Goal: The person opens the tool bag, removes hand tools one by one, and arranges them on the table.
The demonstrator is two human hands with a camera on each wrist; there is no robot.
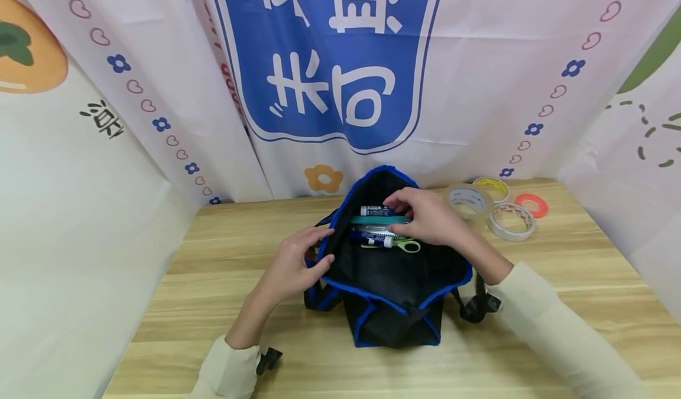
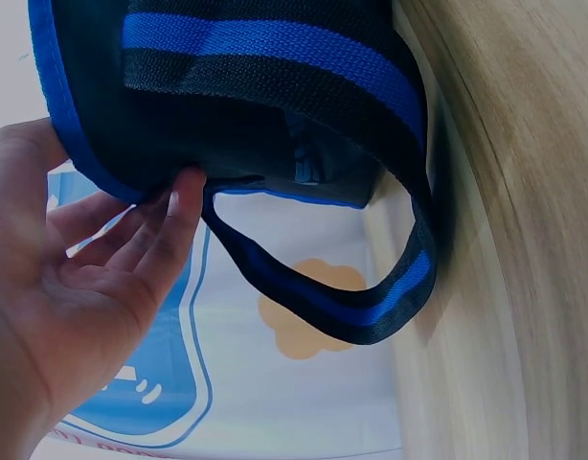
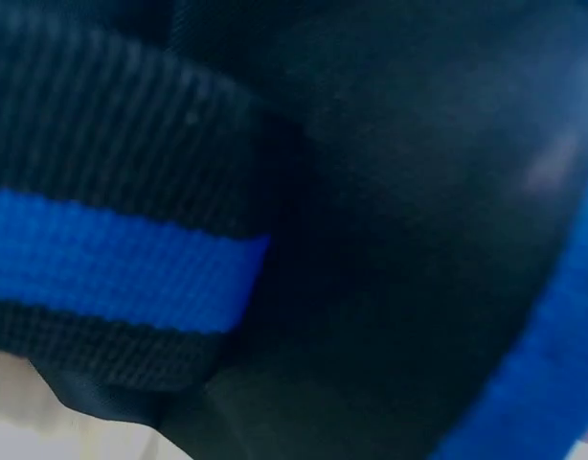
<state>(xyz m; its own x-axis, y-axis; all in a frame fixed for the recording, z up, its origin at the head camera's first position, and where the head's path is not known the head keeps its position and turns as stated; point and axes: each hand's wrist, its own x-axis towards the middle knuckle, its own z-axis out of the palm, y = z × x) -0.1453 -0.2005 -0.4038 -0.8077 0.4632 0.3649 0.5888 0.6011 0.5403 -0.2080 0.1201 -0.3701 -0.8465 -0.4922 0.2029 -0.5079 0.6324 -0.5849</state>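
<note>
Black bag (image 1: 391, 275) stands open on the wooden table (image 1: 229, 251). Left hand (image 1: 289, 263) pinches its left rim; right hand (image 1: 430, 217) reaches inside it, fingers curved, grip impossible to tell. Tape rolls (image 1: 513, 234) lie to its right, stationery (image 1: 371, 239) inside it. Probably sorting contents; next calls for a steady rim and a sure pinch.

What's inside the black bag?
I see a blue tube, a dark labelled tube, a teal strip, something silvery and green-handled scissors. The right hand covers some contents; anything beneath is hidden.
</note>
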